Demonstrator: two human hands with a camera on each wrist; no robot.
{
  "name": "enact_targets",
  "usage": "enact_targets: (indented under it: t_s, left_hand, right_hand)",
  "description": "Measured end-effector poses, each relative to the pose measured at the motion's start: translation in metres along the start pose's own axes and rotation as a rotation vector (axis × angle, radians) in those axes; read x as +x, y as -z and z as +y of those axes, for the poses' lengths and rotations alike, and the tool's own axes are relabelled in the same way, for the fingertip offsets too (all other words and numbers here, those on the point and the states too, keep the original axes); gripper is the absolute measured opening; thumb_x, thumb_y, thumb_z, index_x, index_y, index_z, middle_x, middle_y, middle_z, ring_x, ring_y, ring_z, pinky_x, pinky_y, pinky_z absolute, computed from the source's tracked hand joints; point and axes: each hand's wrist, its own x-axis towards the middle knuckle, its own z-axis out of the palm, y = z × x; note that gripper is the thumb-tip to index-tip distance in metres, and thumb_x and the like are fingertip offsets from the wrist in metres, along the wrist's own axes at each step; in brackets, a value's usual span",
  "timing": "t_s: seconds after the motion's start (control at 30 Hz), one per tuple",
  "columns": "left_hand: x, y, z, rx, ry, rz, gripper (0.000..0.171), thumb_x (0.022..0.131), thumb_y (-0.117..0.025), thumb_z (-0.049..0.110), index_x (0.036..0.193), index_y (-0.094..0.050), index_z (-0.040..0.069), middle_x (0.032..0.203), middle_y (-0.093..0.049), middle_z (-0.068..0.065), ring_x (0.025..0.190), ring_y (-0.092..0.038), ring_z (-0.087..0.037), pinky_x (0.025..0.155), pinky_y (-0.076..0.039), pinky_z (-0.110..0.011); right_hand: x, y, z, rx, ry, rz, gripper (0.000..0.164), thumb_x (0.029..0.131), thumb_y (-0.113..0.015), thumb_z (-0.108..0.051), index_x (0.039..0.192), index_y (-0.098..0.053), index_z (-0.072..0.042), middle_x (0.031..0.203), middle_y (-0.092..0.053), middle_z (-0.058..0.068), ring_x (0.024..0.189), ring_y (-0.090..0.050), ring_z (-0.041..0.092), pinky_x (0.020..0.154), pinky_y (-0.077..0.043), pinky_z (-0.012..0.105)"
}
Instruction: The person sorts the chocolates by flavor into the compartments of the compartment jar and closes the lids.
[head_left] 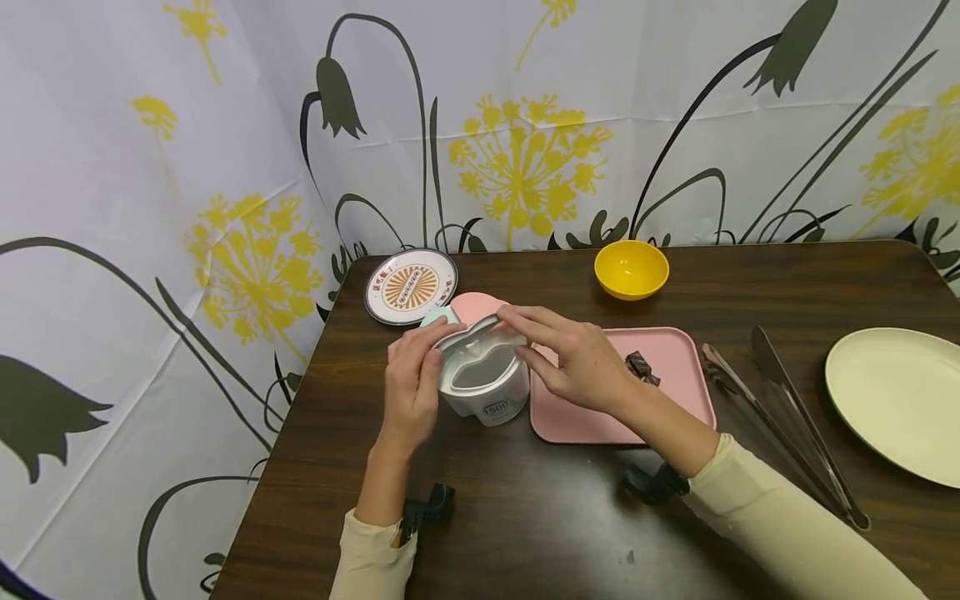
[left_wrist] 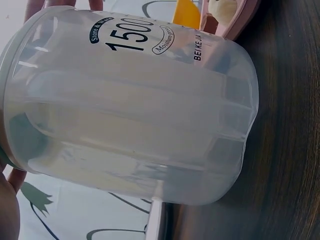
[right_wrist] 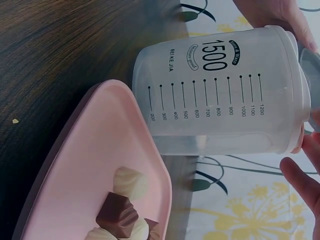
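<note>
A clear plastic storage canister marked 1500 stands on the table, left of the pink tray; I look down through its top at the inside. At its top is a lid with a pink flap and a mint flap, showing behind the rim. My left hand holds the lid's left edge, thumb toward me and fingers over the top. On the other side my right hand grips the lid's right edge with its fingers, the thumb lower. The right wrist view shows measuring marks on the canister wall.
Brown and white chocolates lie on the pink tray, partly behind my right forearm. Behind are a patterned plate and a yellow bowl. Metal tongs and a cream plate lie to the right.
</note>
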Motion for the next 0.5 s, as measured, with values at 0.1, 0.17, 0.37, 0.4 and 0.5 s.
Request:
enact_targets:
  t_s: [0.1,0.17,0.37,0.4,0.5]
  left_hand:
    - [0.0012,-0.0002,-0.0003,0.009,-0.014,0.006,0.033,0.099,-0.043,0.012,0.121,-0.068,0.01,0.119,-0.068,-0.002,0.121,-0.056,-0.028,0.1,-0.029,-0.048]
    - [0.0021,0.0003,-0.0006,0.015,-0.028,0.003,0.033,0.099,-0.043,0.013,0.119,-0.069,0.01,0.117,-0.069,-0.002,0.12,-0.056,-0.029,0.102,-0.028,-0.05]
    - [0.0054,0.0005,-0.0033,0.003,-0.075,-0.014,0.035,0.096,-0.041,0.016,0.115,-0.069,0.008,0.114,-0.07,-0.006,0.124,-0.054,-0.035,0.111,-0.019,-0.057]
    - [0.0058,0.0,-0.004,-0.004,-0.082,-0.014,0.036,0.096,-0.04,0.016,0.114,-0.069,0.007,0.113,-0.07,-0.007,0.124,-0.054,-0.036,0.111,-0.017,-0.057]
    - [0.0067,-0.0016,-0.0061,-0.021,-0.094,-0.018,0.037,0.096,-0.039,0.015,0.114,-0.069,0.005,0.112,-0.07,-0.008,0.122,-0.056,-0.036,0.112,-0.019,-0.057]
  right_hand:
    - [0.0003,0.0006,0.0003,-0.004,0.002,-0.003,0.055,0.089,-0.07,-0.014,0.141,-0.055,-0.016,0.137,-0.058,-0.002,0.053,-0.042,0.008,0.05,-0.038,0.022]
    - [0.0007,0.0012,0.0002,-0.008,-0.004,-0.012,0.055,0.089,-0.07,-0.015,0.142,-0.054,-0.017,0.138,-0.057,-0.003,0.052,-0.04,0.008,0.05,-0.038,0.022]
    - [0.001,0.0021,0.0,-0.01,-0.024,-0.049,0.056,0.091,-0.068,-0.015,0.144,-0.051,-0.018,0.141,-0.054,-0.004,0.06,-0.049,0.009,0.055,-0.042,0.023]
    - [0.0009,0.0023,0.0,-0.01,-0.026,-0.053,0.055,0.091,-0.067,-0.013,0.144,-0.051,-0.018,0.141,-0.054,-0.004,0.063,-0.05,0.01,0.056,-0.042,0.024]
    - [0.0008,0.0032,0.0001,-0.013,-0.035,-0.065,0.054,0.093,-0.062,-0.008,0.144,-0.051,-0.019,0.141,-0.054,-0.004,0.071,-0.054,0.013,0.058,-0.042,0.026]
